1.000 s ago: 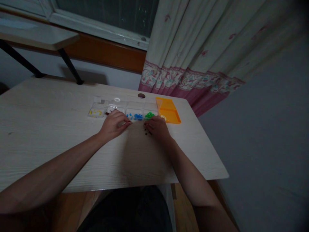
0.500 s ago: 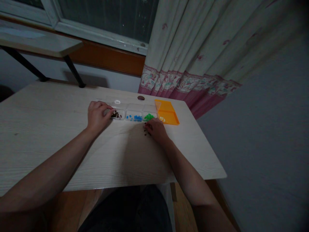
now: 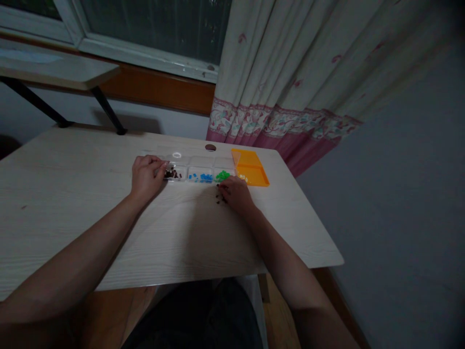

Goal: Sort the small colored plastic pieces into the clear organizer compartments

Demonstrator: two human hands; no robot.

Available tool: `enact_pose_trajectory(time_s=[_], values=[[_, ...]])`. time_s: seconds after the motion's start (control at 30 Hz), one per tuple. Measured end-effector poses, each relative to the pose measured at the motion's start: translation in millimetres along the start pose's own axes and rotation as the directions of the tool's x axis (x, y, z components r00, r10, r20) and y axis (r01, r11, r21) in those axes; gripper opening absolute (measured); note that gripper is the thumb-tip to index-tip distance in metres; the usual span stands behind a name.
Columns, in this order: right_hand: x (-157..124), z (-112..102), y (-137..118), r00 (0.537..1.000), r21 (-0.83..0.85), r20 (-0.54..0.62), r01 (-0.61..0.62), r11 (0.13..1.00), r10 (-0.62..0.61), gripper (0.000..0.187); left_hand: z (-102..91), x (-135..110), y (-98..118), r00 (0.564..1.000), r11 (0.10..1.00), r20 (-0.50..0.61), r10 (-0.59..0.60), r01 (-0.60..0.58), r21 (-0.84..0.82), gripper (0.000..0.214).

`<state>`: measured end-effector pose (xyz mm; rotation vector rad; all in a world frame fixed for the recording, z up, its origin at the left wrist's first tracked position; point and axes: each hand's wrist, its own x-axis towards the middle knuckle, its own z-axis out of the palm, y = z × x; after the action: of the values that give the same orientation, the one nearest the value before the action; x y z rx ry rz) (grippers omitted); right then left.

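A clear plastic compartment box (image 3: 201, 160) lies near the table's back edge. Small dark brown pieces (image 3: 173, 173) fill its left front section, small blue pieces (image 3: 205, 178) the middle one, and green pieces (image 3: 223, 175) the one to the right. At the box's left end, my left hand (image 3: 146, 175) is closed around the edge, thumb beside the brown pieces. My right hand (image 3: 237, 194) rests on the table just in front of the green section, thumb and fingers pinched together. A few loose brown pieces (image 3: 218, 196) lie by its fingertips; what the pinch holds is too small to make out.
An orange tray (image 3: 252, 175) with pale pieces (image 3: 242, 178) adjoins the box's right end. Behind stand a raised shelf (image 3: 58, 70) on black legs, a window and a patterned curtain (image 3: 250, 116). A round dark hole (image 3: 210, 148) sits in the tabletop (image 3: 163, 237).
My left thumb has drawn slightly left, showing more of the brown pieces in the box. My right hand stays at the loose pieces. The view has shifted a little.
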<state>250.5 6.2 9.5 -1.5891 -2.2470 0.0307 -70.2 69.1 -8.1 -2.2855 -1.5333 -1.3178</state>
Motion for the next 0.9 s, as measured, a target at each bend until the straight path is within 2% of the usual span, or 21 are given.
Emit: enact_pose_trajectory(time_s=[0.17, 0.27, 0.37, 0.43, 0.5, 0.6, 0.9], values=[[-0.7, -14.1, 4.2, 1.0, -0.05, -0.022, -0.004, 0.999, 0.003, 0.018, -4.5, -1.3, 21.4, 0.999, 0.998, 0.014, 0.042, -0.041, -0.047, 0.031], [-2.6, -21.9, 8.9, 0.999, -0.068, 0.034, 0.019, 0.997, -0.016, 0.018, -4.1, -6.2, 42.9, 0.984, 0.979, 0.091, 0.15, -0.135, -0.155, 0.026], [-5.0, -23.9, 13.5, 0.99, -0.029, 0.115, 0.089, 0.996, -0.085, 0.019, -2.0, -10.7, 58.8, 0.917, 0.919, 0.227, 0.327, -0.253, -0.301, 0.023], [-6.4, -22.3, 16.0, 0.982, -0.003, 0.145, 0.121, 0.993, -0.119, 0.02, -1.5, -11.8, 63.6, 0.869, 0.885, 0.293, 0.399, -0.281, -0.371, 0.023], [-7.2, -19.8, 17.7, 0.982, 0.002, 0.148, 0.122, 0.993, -0.12, 0.02, -2.0, -11.6, 64.8, 0.859, 0.877, 0.312, 0.407, -0.272, -0.397, 0.023], [-7.3, -16.5, 17.9, 0.984, 0.003, 0.133, 0.118, 0.993, -0.117, 0.018, -3.5, -10.7, 64.3, 0.873, 0.888, 0.311, 0.376, -0.243, -0.391, 0.025], [-6.1, -13.2, 10.6, 0.991, -0.018, 0.1, 0.089, 0.996, -0.086, 0.014, -0.4, -12.4, 63.1, 0.848, 0.874, 0.325, 0.418, -0.277, -0.399, 0.022]])
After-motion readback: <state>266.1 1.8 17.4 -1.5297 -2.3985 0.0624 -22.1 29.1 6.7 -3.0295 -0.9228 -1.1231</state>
